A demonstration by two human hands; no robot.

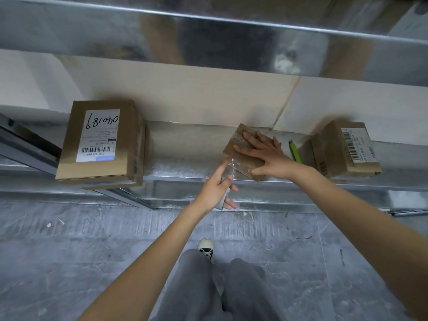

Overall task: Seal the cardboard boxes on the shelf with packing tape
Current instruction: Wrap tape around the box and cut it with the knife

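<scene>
Nearest, grey trousered legs and one shoe on the floor. Above them, left hand curled around a tape roll, index finger extended along the clear tape strip. Right hand flat — fingers spread, pressing the small cardboard box at the front of the shelf. Strip running up-right from roll to box; box just beyond the left fingertip, already under the right palm.

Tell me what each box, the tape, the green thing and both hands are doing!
Small box: flat, partly taped.
Tape strip: stretched from box to roll.
Left hand: gripping tape roll.
Right hand: open, pressing box.
Labelled box: closed.
Right box: closed.
Green cutter: lying unused.
</scene>
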